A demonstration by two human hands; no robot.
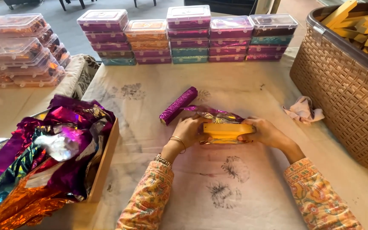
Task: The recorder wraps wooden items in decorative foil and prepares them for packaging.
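Observation:
My left hand and my right hand grip the two ends of a yellow bar just above the cloth-covered table. A sheet of shiny purple and silver foil lies under and behind the bar, partly folded around it. A roll wrapped in purple foil rests on the table just behind my left hand, apart from it.
An open box of crumpled coloured foil sheets sits at the left. Stacks of clear-lidded plastic boxes line the back; more stacked boxes stand far left. A woven basket holding yellow bars stands at right, a crumpled pink cloth beside it.

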